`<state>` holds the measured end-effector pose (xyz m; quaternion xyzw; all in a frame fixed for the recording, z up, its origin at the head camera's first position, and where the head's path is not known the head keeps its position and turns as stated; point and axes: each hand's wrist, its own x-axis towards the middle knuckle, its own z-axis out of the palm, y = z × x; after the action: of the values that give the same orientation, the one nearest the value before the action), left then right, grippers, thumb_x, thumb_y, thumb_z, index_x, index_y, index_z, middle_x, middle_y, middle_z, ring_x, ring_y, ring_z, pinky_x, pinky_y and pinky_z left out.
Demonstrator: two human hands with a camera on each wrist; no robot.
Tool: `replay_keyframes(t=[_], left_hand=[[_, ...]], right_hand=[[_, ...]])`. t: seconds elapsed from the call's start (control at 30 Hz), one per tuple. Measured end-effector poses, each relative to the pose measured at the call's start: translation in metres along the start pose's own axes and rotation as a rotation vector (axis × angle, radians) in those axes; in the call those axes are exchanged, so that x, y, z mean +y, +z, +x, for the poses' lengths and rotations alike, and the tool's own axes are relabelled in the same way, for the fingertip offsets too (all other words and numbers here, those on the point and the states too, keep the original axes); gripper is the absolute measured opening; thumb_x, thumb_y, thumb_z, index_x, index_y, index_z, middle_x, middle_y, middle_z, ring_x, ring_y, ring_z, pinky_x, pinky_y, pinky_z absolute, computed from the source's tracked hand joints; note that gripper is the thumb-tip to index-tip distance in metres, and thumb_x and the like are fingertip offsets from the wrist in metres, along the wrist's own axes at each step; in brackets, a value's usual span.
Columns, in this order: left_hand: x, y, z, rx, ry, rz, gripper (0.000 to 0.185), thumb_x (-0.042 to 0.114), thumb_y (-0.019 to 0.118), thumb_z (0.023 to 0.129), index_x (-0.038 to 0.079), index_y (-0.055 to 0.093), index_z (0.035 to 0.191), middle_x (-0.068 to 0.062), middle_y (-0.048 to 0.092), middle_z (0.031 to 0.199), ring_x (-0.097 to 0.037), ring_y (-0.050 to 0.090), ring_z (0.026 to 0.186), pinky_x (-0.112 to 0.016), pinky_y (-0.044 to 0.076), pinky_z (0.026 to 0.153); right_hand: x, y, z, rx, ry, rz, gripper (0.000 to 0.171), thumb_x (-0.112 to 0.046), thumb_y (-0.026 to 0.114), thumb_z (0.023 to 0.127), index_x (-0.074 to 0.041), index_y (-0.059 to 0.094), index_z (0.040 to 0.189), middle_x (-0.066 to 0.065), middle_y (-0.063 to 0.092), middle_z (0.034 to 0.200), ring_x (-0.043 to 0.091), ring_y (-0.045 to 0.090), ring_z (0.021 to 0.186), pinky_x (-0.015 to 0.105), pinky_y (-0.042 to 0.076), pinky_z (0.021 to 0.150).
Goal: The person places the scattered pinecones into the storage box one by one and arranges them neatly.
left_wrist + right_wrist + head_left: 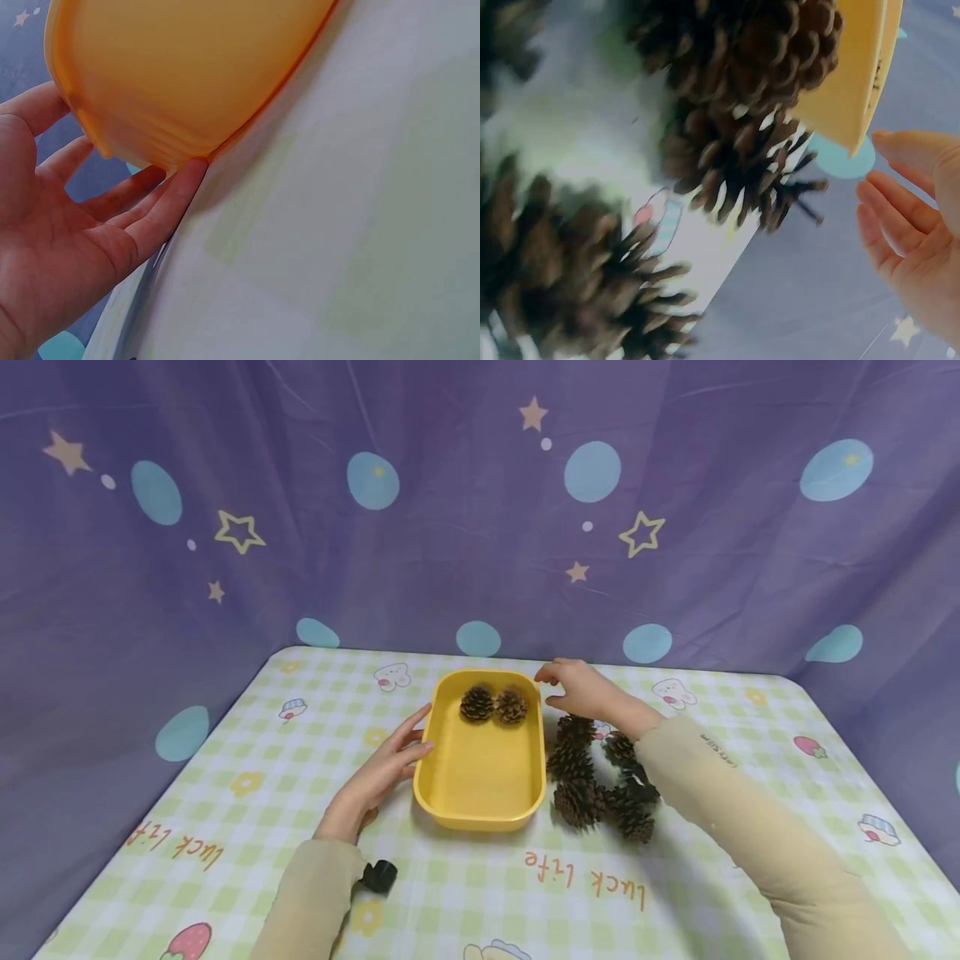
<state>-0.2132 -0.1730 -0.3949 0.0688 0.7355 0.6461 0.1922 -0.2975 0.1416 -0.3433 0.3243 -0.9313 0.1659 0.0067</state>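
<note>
A yellow plastic tray (480, 777) stands on the table with two pine cones (477, 703) side by side at its far end. My left hand (382, 772) rests against the tray's left wall with spread fingers; the left wrist view shows fingertips (196, 166) at its lower edge. Just off the far right corner of the tray is my right hand (588, 689), holding nothing, its fingers loosely bent. Several dark pine cones (577, 802) lie in a cluster right of the tray, below that hand. In the right wrist view, pine cones (735, 161) fill the left part.
A green-and-white checked cloth (247, 827) with printed pictures and lettering covers the table. Behind it hangs a purple curtain (480, 552) with stars and blue ovals. A small black device (379, 877) sits at my left wrist.
</note>
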Motion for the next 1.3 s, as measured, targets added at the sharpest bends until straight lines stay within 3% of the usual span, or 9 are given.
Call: replay_keyframes(t=[0.4,0.6,0.8,0.97,1.3], left_hand=[[0.000,-0.003,0.000,-0.004,0.003,-0.002,0.062,0.023,0.049,0.095,0.038,0.016,0.145,-0.014,0.028,0.143,-0.033,0.039,0.125,-0.046,0.039,0.100],[0.000,-0.004,0.001,-0.005,0.007,0.009,0.062,0.026,0.050,0.094,0.038,0.016,0.144,-0.012,0.027,0.143,-0.032,0.040,0.125,-0.046,0.039,0.100],[0.001,-0.003,-0.001,0.004,-0.012,0.006,0.066,0.033,0.055,0.091,0.039,0.017,0.144,-0.011,0.027,0.143,-0.032,0.040,0.125,-0.045,0.040,0.100],[-0.001,-0.003,0.000,0.003,-0.008,0.002,0.067,0.033,0.055,0.090,0.039,0.016,0.144,-0.012,0.027,0.144,-0.032,0.039,0.125,-0.044,0.040,0.100],[-0.021,-0.009,0.013,0.027,0.003,0.013,0.058,0.029,0.052,0.093,0.048,0.022,0.139,-0.007,0.031,0.141,-0.028,0.044,0.122,-0.043,0.042,0.098]], right_hand=[[0.026,0.000,-0.027,-0.007,0.062,0.117,0.042,-0.027,0.066,0.083,-0.007,0.057,0.119,0.013,0.060,0.114,0.026,0.058,0.102,0.042,0.049,0.086],[0.034,0.006,-0.041,-0.038,0.095,0.209,0.051,-0.029,0.067,0.082,-0.008,0.052,0.126,0.016,0.054,0.124,0.030,0.054,0.110,0.046,0.046,0.090],[0.040,0.015,-0.050,-0.060,0.109,0.283,0.057,-0.030,0.067,0.082,-0.005,0.048,0.129,0.015,0.052,0.128,0.031,0.053,0.111,0.041,0.049,0.089],[0.043,0.021,-0.053,-0.061,0.115,0.287,0.059,-0.031,0.067,0.081,-0.003,0.048,0.129,0.015,0.052,0.128,0.032,0.053,0.110,0.041,0.050,0.088],[0.041,0.023,-0.056,-0.064,0.128,0.251,0.061,-0.030,0.068,0.081,-0.005,0.045,0.132,0.016,0.054,0.124,0.032,0.054,0.110,0.040,0.051,0.085]])
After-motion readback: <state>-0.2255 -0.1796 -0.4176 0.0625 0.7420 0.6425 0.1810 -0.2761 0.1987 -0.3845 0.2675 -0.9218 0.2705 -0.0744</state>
